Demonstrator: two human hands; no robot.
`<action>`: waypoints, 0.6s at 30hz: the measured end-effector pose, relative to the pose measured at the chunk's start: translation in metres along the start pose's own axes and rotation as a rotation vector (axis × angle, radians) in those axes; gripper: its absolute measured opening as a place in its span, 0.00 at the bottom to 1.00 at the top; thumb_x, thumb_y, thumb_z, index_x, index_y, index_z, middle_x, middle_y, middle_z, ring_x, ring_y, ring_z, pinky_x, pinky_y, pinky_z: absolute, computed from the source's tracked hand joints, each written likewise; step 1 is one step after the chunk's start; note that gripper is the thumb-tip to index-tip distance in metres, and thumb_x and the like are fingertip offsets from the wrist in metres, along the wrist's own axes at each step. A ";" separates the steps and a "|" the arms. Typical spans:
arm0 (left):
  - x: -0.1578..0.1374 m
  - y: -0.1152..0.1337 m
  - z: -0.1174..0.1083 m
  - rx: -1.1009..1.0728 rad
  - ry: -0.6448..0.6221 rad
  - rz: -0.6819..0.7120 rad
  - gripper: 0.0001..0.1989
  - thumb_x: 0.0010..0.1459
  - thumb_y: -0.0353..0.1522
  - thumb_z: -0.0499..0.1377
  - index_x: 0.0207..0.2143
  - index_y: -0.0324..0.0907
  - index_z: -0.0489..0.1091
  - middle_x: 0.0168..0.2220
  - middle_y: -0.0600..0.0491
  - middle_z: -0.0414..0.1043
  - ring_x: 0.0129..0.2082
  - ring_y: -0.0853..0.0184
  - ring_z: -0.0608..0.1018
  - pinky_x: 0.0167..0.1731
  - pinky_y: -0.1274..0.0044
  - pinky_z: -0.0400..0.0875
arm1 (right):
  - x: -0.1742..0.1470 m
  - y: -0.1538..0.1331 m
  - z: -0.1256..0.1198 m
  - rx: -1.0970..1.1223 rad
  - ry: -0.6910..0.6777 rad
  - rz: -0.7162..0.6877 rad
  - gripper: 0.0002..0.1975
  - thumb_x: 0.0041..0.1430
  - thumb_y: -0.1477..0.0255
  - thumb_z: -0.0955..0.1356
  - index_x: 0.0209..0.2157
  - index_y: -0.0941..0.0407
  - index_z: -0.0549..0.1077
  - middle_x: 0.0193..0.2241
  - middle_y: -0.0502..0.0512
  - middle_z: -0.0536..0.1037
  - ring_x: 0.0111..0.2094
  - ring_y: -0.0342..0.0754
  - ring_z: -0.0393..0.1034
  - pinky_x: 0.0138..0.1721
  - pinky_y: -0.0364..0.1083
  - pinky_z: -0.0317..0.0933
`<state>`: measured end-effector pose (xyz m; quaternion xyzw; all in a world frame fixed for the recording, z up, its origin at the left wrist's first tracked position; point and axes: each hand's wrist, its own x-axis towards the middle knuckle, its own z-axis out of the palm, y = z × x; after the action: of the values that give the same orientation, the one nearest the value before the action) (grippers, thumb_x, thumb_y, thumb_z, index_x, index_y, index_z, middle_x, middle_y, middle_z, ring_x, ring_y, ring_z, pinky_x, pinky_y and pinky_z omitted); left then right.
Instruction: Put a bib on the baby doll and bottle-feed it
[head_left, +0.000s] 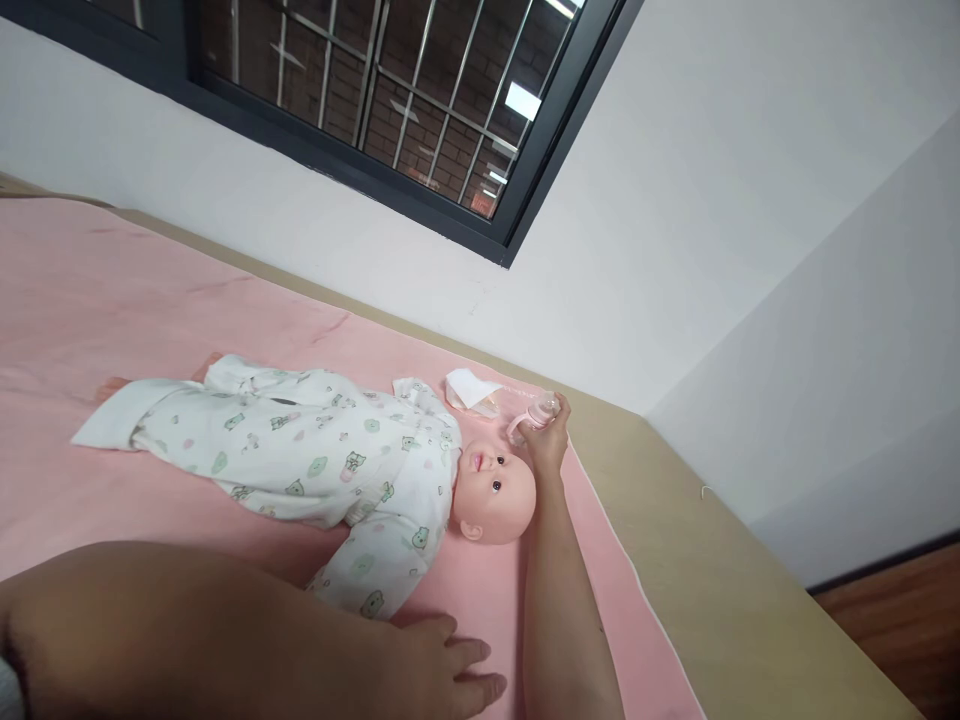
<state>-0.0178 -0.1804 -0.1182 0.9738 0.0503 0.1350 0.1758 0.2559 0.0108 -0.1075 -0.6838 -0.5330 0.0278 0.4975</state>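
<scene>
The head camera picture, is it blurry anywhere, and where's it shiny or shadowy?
In the head view, the doll looks fairly sharp; in the head view, the left arm looks big and a bit soft, probably because it's close; in the head view, bright white patches shine in the window; and in the head view, a soft shadow darkens the pink sheet beside the doll.

Soft light; white glare on window.

I see one camera on the person's head, which faces forward and down over the pink sheet, near to the doll. It is tilted, so the window looks slanted.
</scene>
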 end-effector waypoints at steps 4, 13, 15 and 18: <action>0.000 -0.003 -0.004 0.044 -0.030 0.080 0.32 0.49 0.29 0.63 0.57 0.62 0.68 0.53 0.54 0.75 0.46 0.57 0.79 0.31 0.70 0.72 | 0.000 0.000 0.000 -0.016 0.010 0.005 0.42 0.41 0.69 0.69 0.61 0.48 0.56 0.48 0.54 0.76 0.42 0.54 0.72 0.44 0.49 0.63; 0.021 -0.013 0.035 0.346 -0.097 0.210 0.25 0.48 0.35 0.65 0.51 0.43 0.74 0.63 0.47 0.64 0.50 0.56 0.75 0.34 0.71 0.69 | 0.000 0.002 0.000 -0.005 0.007 -0.006 0.42 0.42 0.68 0.69 0.61 0.47 0.56 0.45 0.53 0.76 0.41 0.52 0.71 0.42 0.49 0.62; 0.020 -0.013 0.032 0.355 -0.095 0.210 0.24 0.49 0.35 0.65 0.50 0.42 0.75 0.63 0.46 0.63 0.51 0.56 0.74 0.35 0.71 0.69 | 0.001 0.003 0.000 -0.009 0.004 -0.016 0.42 0.42 0.68 0.69 0.61 0.48 0.56 0.46 0.53 0.76 0.40 0.52 0.71 0.43 0.49 0.62; 0.016 -0.009 0.025 0.357 -0.100 0.192 0.21 0.50 0.35 0.65 0.48 0.45 0.76 0.61 0.49 0.66 0.52 0.57 0.75 0.35 0.72 0.70 | 0.002 0.004 0.001 -0.012 -0.001 -0.018 0.42 0.41 0.68 0.69 0.61 0.48 0.56 0.47 0.54 0.75 0.41 0.52 0.71 0.44 0.49 0.61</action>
<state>0.0045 -0.1782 -0.1396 0.9953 -0.0282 0.0916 -0.0108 0.2591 0.0130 -0.1098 -0.6818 -0.5396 0.0203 0.4934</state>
